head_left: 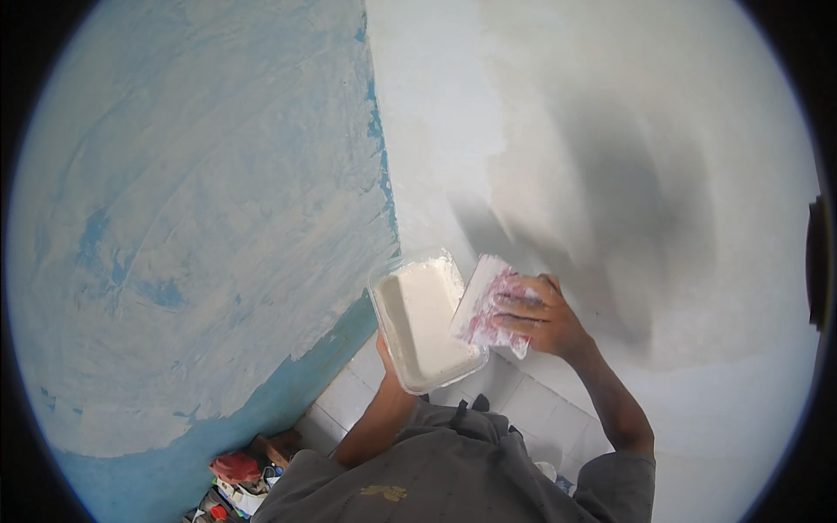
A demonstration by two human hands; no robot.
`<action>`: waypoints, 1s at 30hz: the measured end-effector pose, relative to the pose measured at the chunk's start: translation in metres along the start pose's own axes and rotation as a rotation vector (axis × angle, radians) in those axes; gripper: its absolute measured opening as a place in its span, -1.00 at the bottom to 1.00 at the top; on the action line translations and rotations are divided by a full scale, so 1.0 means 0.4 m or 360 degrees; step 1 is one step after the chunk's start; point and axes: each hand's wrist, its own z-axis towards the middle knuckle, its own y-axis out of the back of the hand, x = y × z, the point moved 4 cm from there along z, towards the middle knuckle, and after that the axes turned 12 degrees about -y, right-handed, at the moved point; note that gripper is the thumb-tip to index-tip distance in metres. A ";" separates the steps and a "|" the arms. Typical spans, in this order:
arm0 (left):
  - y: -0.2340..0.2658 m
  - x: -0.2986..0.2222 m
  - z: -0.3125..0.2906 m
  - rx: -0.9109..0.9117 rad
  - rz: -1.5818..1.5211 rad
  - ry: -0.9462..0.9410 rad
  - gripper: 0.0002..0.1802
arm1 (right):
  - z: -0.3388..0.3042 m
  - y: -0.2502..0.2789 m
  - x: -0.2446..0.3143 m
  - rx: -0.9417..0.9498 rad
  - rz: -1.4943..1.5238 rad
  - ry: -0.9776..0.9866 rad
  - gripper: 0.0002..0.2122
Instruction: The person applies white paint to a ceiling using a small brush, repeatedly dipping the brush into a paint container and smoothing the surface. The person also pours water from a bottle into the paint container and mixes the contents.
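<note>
My left hand (pixel 384 357) is closed on a clear rectangular plastic tub (pixel 398 321) from beneath and its left side; most of the fingers are hidden by it. Smooth off-white putty (pixel 438 305) fills much of the tub, and smears coat its rim. In my right hand (pixel 542 321) is a flat, reddish-pink putty spreader (pixel 478 296), thickly smeared with white. Its lower left edge overlaps the tub's right rim; whether they touch I cannot tell. White also marks my right fingers.
On the left stands a blue wall (pixel 200 192) patchily coated with pale putty, its lower band still blue. A whitish wall (pixel 523 105) meets it at the corner, with shadows across it. White floor tiles (pixel 347 397) lie below. Assorted clutter (pixel 237 475) is heaped at the lower left.
</note>
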 end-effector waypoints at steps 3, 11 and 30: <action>0.009 -0.007 -0.002 0.0043 0.0001 0.0021 -0.35 | 0.005 0.013 -0.031 -0.0046 -0.0086 -0.0017 -0.69; -0.024 0.009 0.001 0.0017 0.0039 0.0000 -0.36 | 0.040 0.056 -0.060 -0.0328 -0.0163 -0.0239 -0.80; 0.042 0.031 0.020 0.0023 0.0172 -0.0150 -0.31 | -0.059 -0.155 0.045 -0.0365 0.2450 -0.2220 -0.78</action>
